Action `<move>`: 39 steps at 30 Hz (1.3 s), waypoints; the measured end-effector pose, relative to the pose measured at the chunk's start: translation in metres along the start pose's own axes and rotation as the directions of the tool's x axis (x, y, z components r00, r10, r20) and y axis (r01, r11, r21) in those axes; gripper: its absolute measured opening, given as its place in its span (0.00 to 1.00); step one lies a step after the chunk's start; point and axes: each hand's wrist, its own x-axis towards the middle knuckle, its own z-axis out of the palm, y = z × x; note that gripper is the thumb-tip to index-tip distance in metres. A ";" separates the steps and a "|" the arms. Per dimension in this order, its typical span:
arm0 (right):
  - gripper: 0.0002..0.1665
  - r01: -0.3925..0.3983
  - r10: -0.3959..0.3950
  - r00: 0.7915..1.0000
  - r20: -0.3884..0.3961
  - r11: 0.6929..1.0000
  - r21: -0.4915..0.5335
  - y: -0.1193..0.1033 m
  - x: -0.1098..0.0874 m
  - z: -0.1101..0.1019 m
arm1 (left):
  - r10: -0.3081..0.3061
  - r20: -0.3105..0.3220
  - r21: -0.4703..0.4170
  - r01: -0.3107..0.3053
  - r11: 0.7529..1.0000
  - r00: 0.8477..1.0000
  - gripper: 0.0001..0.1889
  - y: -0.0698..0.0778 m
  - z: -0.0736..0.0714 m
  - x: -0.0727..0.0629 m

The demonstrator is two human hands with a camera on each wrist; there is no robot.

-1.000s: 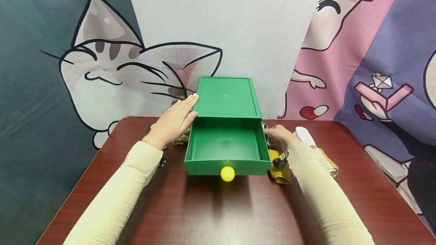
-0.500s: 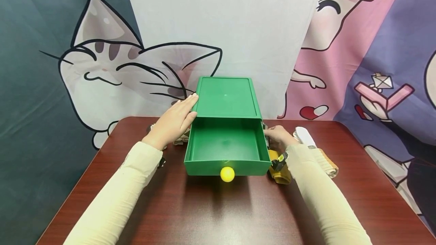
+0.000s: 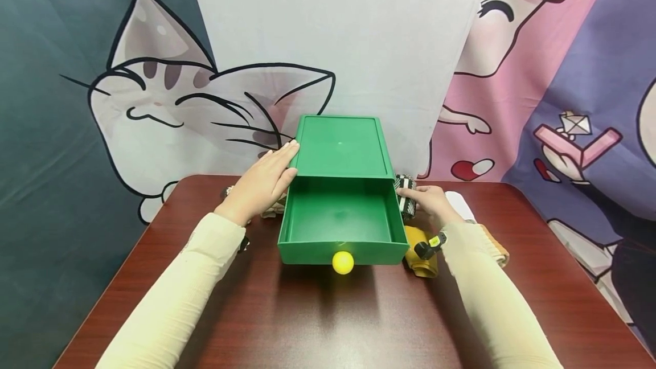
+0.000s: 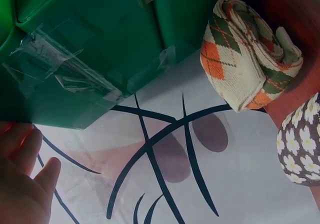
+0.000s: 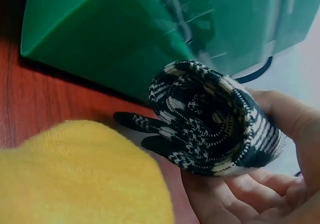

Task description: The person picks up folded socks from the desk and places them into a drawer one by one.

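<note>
A green drawer box stands mid-table, its drawer pulled out toward me and a yellow round knob on the front. My left hand rests with straight fingers along the upper left edge of the box. Beside the right wall of the box, my right hand grips a rolled pair of black-and-white patterned socks between thumb and fingers. In the head view the same socks show just past the fingertips. A yellow rolled sock lies close by, partly behind the wrist strap in the head view.
Left of the box sit rolled argyle socks and dark floral socks, mostly behind my left hand from above. A white roll and a cream roll with an orange edge lie beyond my right forearm. A printed cloth hangs behind the table.
My right hand has shifted slightly right and up, bringing the black-and-white socks out from beside the box into view. The left hand and the drawer stay put.
</note>
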 end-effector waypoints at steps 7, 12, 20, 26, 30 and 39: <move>0.37 -0.059 0.059 0.998 -0.003 0.998 0.016 0.038 0.037 -0.021 | 0.002 -0.004 -0.006 -0.002 1.000 1.000 0.30 0.001 -0.001 0.000; 0.38 -0.020 0.021 0.999 -0.044 0.999 0.031 0.034 0.022 -0.022 | 0.005 -0.008 -0.014 -0.005 1.000 1.000 0.30 0.000 0.001 -0.001; 0.14 0.012 0.011 0.998 -0.068 0.942 0.336 0.022 -0.009 -0.027 | 0.015 -0.015 -0.008 -0.015 1.000 1.000 0.30 -0.002 0.002 -0.001; 0.03 0.130 -0.085 0.989 -0.120 0.882 0.453 0.008 -0.031 -0.027 | 0.018 -0.019 -0.015 -0.018 1.000 1.000 0.30 -0.001 0.001 -0.001; 0.08 0.180 -0.132 0.983 -0.131 0.845 0.504 -0.003 -0.045 -0.028 | 0.010 -0.015 -0.020 -0.010 1.000 1.000 0.30 0.000 0.001 -0.001; 0.10 0.285 -0.257 0.957 -0.137 0.730 0.622 -0.028 -0.073 -0.033 | 0.016 -0.010 -0.008 -0.016 1.000 1.000 0.30 -0.001 0.001 -0.001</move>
